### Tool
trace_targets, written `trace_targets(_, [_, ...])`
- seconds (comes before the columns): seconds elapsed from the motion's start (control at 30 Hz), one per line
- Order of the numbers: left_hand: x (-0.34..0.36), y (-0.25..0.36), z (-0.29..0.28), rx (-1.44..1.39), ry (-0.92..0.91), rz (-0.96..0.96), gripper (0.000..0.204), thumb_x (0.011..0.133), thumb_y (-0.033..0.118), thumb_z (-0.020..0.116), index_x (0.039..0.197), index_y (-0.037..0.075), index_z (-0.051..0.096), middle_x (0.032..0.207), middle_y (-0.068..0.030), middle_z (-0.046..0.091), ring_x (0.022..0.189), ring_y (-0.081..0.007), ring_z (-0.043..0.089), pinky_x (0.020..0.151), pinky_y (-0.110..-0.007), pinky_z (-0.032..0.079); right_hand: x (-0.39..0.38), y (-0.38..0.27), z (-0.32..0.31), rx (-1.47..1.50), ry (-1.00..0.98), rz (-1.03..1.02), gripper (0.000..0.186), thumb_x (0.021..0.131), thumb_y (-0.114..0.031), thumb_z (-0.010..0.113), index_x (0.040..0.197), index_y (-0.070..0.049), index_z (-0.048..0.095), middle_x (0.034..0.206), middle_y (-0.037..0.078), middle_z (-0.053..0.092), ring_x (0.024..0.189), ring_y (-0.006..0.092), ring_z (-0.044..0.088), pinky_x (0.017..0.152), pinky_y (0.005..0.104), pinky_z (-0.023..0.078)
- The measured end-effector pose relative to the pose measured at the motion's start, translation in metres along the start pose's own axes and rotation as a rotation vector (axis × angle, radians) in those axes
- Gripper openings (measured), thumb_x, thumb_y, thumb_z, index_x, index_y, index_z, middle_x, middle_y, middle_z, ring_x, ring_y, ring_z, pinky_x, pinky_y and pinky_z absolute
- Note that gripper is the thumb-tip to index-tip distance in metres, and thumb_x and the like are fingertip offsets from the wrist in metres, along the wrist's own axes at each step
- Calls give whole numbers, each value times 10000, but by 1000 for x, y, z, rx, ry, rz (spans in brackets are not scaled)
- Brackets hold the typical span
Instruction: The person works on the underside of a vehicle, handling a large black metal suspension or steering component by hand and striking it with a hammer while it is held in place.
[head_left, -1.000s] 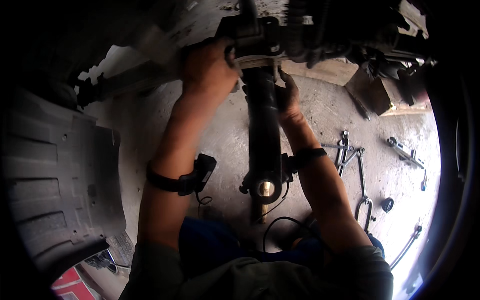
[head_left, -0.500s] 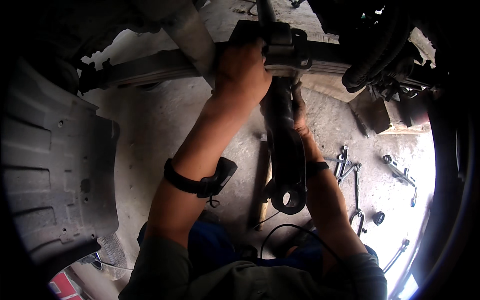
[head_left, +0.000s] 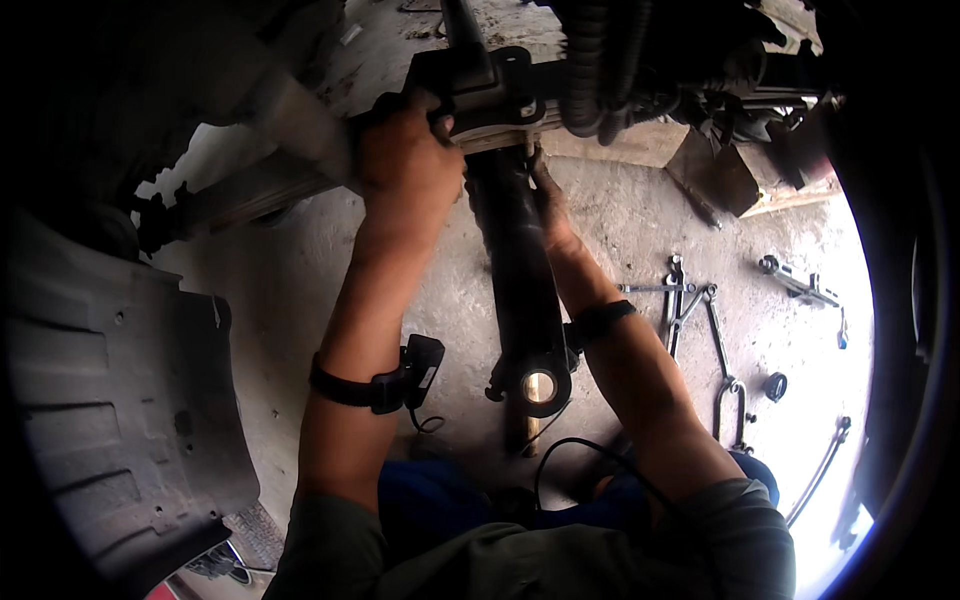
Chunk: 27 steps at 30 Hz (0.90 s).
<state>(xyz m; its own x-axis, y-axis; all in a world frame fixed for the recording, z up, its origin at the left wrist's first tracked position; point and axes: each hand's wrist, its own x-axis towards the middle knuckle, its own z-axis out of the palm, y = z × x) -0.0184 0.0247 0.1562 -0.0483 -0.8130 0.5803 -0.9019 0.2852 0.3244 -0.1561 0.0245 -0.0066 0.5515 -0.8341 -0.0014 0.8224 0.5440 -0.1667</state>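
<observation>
My left hand (head_left: 408, 160) is closed over the leaf spring (head_left: 262, 195), right beside the black metal bracket (head_left: 450, 75) mounted on it; its fingertips are partly hidden. Beneath the bracket, a thick dark axle beam (head_left: 515, 260) runs down toward me and ends in a round eye (head_left: 540, 388). My right hand (head_left: 550, 205) reaches up along the beam's right side. Its fingers are up near a small bolt end (head_left: 530, 143) under the bracket plate, partly hidden by the beam, and what they pinch does not show clearly.
Ribbed hoses (head_left: 585, 70) hang at the upper right. A dark fender liner (head_left: 130, 380) fills the left. Several wrenches (head_left: 690, 300), a black ring (head_left: 776, 387) and a metal tool (head_left: 800, 280) lie on the floor at right. A wooden handle (head_left: 532, 432) lies below the beam's eye.
The view has shifted, so the beam, spring and both hands appear farther left. Both hands keep their places on either side of the beam.
</observation>
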Motion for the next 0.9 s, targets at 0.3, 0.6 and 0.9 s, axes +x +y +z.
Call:
trace_targets(0.3, [15, 8, -12, 342, -386, 7, 237, 889, 243, 667, 966, 19, 667, 941, -194, 704, 911, -393, 667, 807, -464, 534, -3, 2, 2, 53, 71, -31, 680, 942, -570, 536, 1287, 16, 519, 1013, 179, 667, 835, 268, 681, 731, 394, 596])
trace_targets(0.6, [21, -15, -6, 535, -205, 425, 372, 961, 362, 570, 791, 57, 699, 759, -136, 703, 712, -296, 702, 680, -403, 553, 0, 1, 1, 97, 74, -31, 715, 907, -609, 577, 1277, 1, 522, 976, 164, 666, 794, 256, 683, 721, 380, 601])
trace_targets(0.9, [28, -21, -13, 516, -269, 597, 229, 943, 227, 570, 951, 23, 675, 965, -138, 674, 1013, -309, 623, 902, -403, 496, -1, 1, 2, 86, 69, -15, 672, 925, -601, 554, 1235, -5, 543, 952, 143, 662, 807, 249, 678, 720, 380, 598])
